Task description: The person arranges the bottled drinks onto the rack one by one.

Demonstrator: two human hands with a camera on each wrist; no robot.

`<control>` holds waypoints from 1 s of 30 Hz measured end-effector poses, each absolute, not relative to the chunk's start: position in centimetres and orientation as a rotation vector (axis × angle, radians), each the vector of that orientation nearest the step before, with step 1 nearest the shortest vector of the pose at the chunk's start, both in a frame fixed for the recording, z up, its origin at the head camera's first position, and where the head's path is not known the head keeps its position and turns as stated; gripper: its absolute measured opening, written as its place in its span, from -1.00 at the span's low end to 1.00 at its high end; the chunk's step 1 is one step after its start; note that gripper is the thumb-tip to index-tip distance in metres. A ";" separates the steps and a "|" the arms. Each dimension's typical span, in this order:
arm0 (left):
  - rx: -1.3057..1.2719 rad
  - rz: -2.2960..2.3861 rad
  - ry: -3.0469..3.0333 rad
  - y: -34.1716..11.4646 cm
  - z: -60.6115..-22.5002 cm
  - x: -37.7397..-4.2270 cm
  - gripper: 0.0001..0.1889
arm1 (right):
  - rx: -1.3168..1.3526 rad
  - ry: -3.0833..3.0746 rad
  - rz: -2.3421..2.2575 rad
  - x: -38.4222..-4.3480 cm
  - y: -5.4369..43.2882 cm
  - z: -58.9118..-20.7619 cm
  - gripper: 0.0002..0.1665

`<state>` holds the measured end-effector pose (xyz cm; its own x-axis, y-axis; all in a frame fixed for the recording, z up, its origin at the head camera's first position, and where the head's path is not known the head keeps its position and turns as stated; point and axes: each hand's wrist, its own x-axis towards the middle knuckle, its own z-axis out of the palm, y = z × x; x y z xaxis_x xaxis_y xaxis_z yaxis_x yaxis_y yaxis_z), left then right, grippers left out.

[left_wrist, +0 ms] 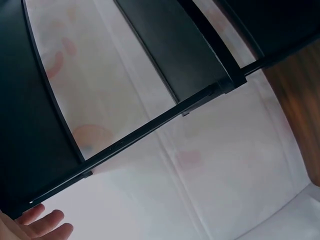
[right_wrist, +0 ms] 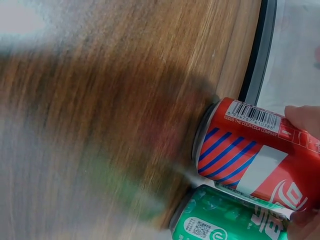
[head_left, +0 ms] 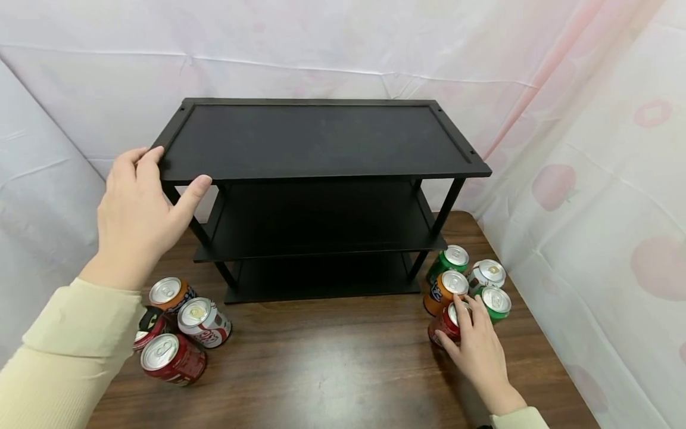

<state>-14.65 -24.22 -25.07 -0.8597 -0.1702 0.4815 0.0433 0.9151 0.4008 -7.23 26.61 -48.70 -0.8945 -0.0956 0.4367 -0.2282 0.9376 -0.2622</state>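
My left hand (head_left: 140, 208) rests against the left front corner of a black three-tier shelf rack (head_left: 316, 140), thumb at the front edge and fingers along the side. In the left wrist view, its fingertips (left_wrist: 47, 224) show beside the rack's side rail. My right hand (head_left: 477, 348) holds a red Coca-Cola can (right_wrist: 250, 150) at the right, thumb on one side and fingers on the other. Close to that can stand an orange Fanta can (head_left: 449, 289), two green cans (head_left: 495, 302) and a white can (head_left: 489, 274).
On the left of the wooden table (head_left: 321, 357), a second group holds an orange can (head_left: 168, 295), a white Coca-Cola can (head_left: 205, 323), a dark red can (head_left: 174, 359) and a red-and-black can (head_left: 150, 328). Patterned cloth (head_left: 589, 208) hangs behind and beside the table.
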 end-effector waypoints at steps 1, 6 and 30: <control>0.087 -0.552 -2.548 -24.2 -25.1 -14.6 -0.07 | 0.226 -2.674 0.435 -7.2 26.6 -48.7 0.03; 0.065 -0.542 -2.548 -24.2 -25.1 -14.6 -0.04 | 0.176 -2.708 0.471 -7.1 26.3 -48.4 0.03; -0.066 -0.414 -2.316 -24.2 -26.1 -14.7 -0.13 | 0.025 -2.630 0.874 -7.5 26.9 -50.6 -0.04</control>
<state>-14.67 -24.21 -26.08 -0.7042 -0.0775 0.7058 0.1718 0.9459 0.2753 -7.45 26.93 -50.62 -0.9323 0.0975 0.3482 -0.1303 0.8077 -0.5751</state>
